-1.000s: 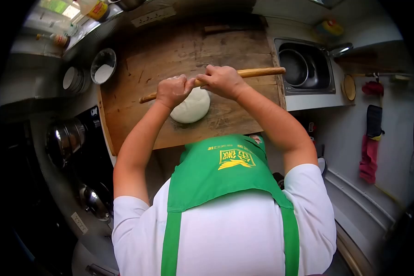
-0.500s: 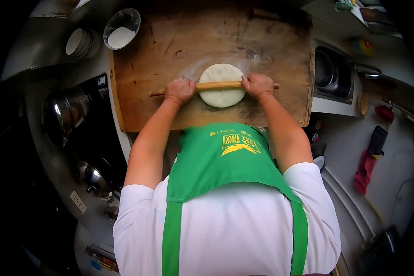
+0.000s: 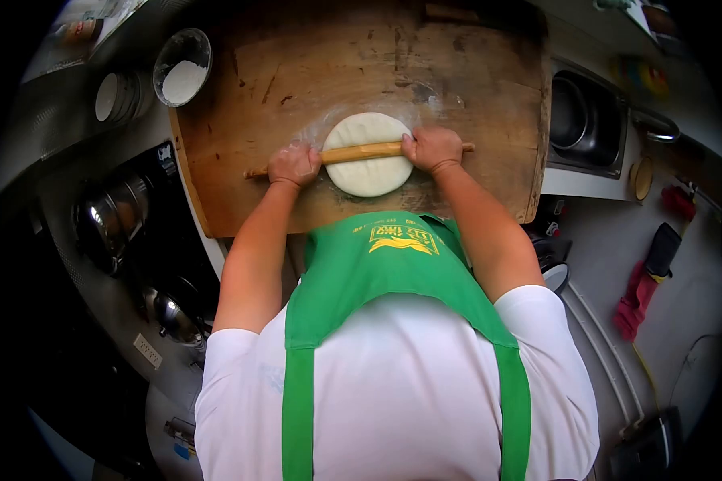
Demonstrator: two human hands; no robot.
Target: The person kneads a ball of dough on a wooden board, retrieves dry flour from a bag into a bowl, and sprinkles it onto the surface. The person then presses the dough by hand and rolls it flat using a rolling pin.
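the left hand (image 3: 295,163) and right hand (image 3: 433,149) are each curled around the wooden rolling pin (image 3: 363,152), just left and right of the round dough (image 3: 371,178) on the near half of the wooden board (image 3: 489,100), probably so that downward force spreads evenly across the dough.

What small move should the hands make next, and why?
Perhaps roll the pin gently forward: the left hand and right hand grip it on either side of the dough, and it lies across the middle, with part of the dough beyond it.
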